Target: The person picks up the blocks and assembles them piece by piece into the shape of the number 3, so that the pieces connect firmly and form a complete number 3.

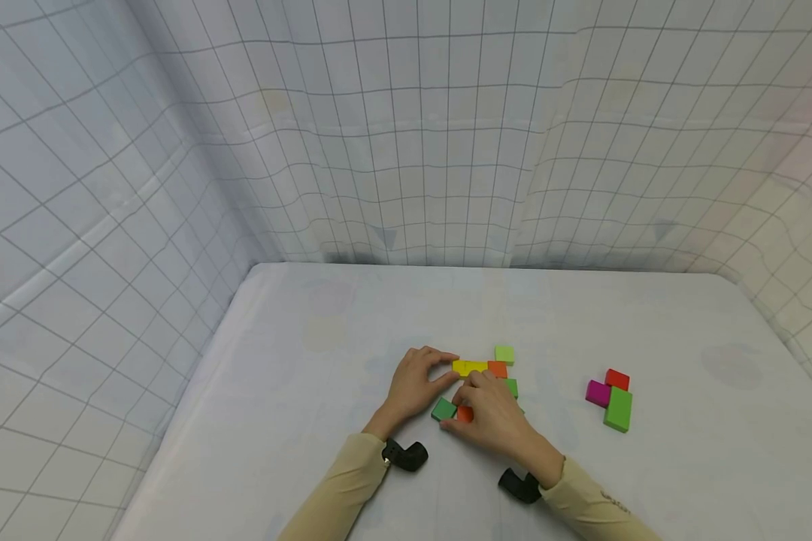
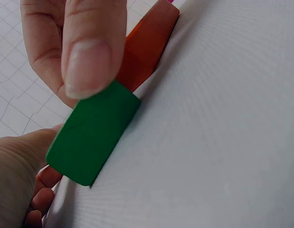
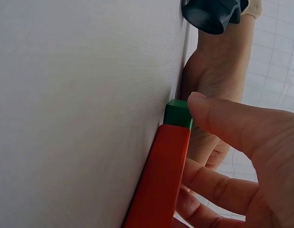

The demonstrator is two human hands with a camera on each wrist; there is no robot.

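Note:
My left hand (image 1: pixel 413 387) pinches the left end of a yellow block (image 1: pixel 475 366) between thumb and index finger. An orange block (image 1: pixel 497 369) adjoins its right end, and a light green block (image 1: pixel 504 355) sits just behind. Nearer me, my right hand (image 1: pixel 495 419) pinches a dark green block (image 1: pixel 443 409), its thumb (image 3: pixel 199 99) on the near side. In the left wrist view that thumb lies over the upper end of the dark green block (image 2: pixel 94 135). Against this block stands an orange-red block (image 3: pixel 161 175). A green block (image 1: pixel 512 387) shows partly behind my right hand.
To the right on the white table (image 1: pixel 311 323) lies a group of a purple block (image 1: pixel 598 393), a red block (image 1: pixel 617 379) and a larger green block (image 1: pixel 619 409). White gridded curtains (image 1: pixel 413 150) hang behind and at the sides. Each wrist wears a black camera (image 1: pixel 406 455).

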